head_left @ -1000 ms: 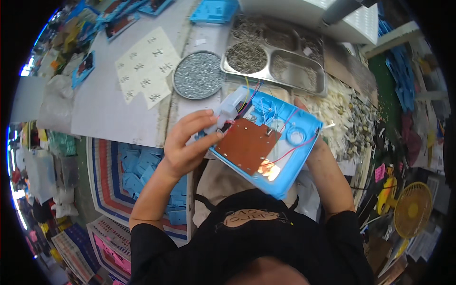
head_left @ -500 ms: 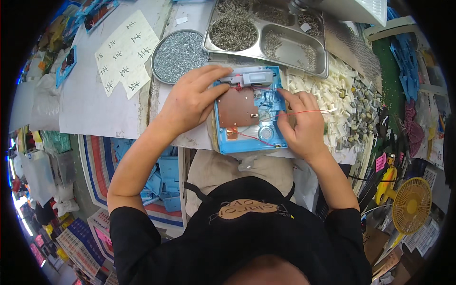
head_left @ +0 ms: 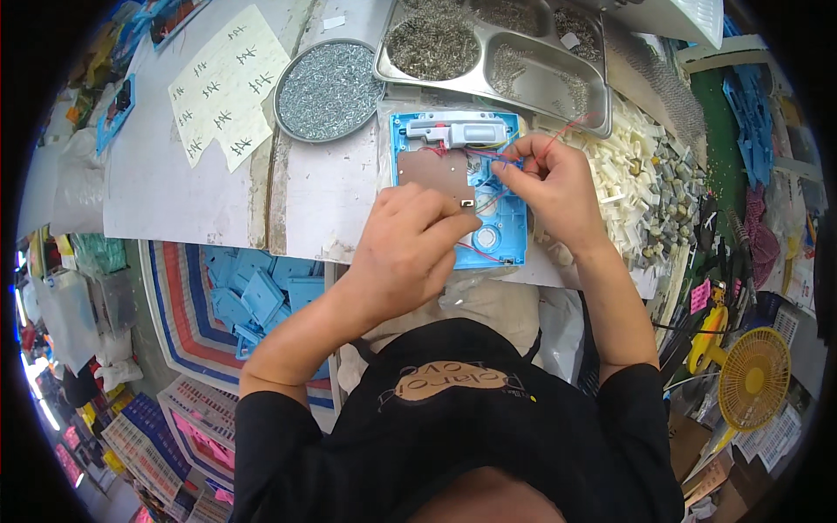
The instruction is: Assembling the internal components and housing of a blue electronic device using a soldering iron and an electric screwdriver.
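An open blue plastic casing [head_left: 516,228] lies on the table in front of me. Inside it are a brown circuit board [head_left: 433,170], a grey-and-white plastic mechanism [head_left: 466,133] along its far side and thin loose wires. My right hand [head_left: 562,187] is over the casing's right edge, thumb and finger pinching the thin wires, whose red loop [head_left: 571,125] stands up behind the fingers. My left hand [head_left: 408,248] covers the near left of the board. Its fingers are curled, with the tips together beside the board's small metal part; what they grip is hidden.
Beyond the casing stand a round tray of small silvery parts [head_left: 327,91] and a steel compartment tray [head_left: 602,109] of small metal pieces. White plastic parts [head_left: 615,187] are heaped at right. A marked paper sheet [head_left: 231,87] lies at left. Blue casings [head_left: 261,296] fill a striped bag below.
My left hand has moved from the casing's far left corner down to its near part. My right hand has risen along the right edge, now pinching the wires; the red wire has swung up.
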A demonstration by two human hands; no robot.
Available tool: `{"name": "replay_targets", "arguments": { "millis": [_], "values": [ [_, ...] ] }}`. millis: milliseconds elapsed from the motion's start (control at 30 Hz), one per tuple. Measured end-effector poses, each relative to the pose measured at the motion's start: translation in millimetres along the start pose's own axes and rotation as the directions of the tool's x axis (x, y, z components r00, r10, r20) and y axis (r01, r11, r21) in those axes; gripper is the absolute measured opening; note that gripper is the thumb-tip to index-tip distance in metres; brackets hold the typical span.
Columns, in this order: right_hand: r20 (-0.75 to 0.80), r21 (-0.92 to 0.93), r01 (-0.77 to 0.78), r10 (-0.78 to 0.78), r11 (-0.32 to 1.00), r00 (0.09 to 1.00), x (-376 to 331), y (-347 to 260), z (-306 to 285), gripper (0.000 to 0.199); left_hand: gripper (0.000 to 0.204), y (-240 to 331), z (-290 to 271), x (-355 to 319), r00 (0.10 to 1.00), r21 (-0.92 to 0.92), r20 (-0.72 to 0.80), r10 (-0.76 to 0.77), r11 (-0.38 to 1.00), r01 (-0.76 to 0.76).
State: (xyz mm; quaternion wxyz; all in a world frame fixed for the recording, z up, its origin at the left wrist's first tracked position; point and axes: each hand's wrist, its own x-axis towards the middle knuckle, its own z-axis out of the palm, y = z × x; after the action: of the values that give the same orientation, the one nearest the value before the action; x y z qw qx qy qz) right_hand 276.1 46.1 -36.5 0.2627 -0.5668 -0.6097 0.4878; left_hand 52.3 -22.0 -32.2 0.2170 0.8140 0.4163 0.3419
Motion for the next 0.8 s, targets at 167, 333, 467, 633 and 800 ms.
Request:
{"name": "replay_targets", "arguments": {
  "millis": [167, 333, 467, 633, 800],
  "values": [
    [-0.008, -0.011, 0.17, -0.17, 0.985, 0.985, -51, -3, -11, 0.012, 0.039, 18, 10, -4, 0.993, 0.001, -0.012, -0.119, 0.993, 0.119],
    [0.476, 0.004, 0.648, -0.572, 0.761, 0.668, -83, -23, -20, 0.024, 0.034, 18, 18, -25, 0.962, 0.009, 0.209, 0.175, 0.983, -0.181],
    [0.31, -0.409, 0.686, -0.615, 0.602, 0.725, -65, -13, 6, 0.036, 0.028, 10, 10, -43, 0.967, -0.022, 0.07, 0.245, 0.97, -0.244],
    [0.295, -0.518, 0.666, -0.618, 0.537, 0.728, -62, -17, 46, 0.037, 0.018, -26, -9, -79, 0.989, 0.191, -0.145, 0.024, 0.982, 0.004],
    [0.291, -0.49, 0.676, -0.627, 0.551, 0.722, -66, -16, 73, 0.034, 0.016, -12, -13, -100, 0.991, 0.18, 0.104, -0.085, 0.981, 0.065]
  ]
}}
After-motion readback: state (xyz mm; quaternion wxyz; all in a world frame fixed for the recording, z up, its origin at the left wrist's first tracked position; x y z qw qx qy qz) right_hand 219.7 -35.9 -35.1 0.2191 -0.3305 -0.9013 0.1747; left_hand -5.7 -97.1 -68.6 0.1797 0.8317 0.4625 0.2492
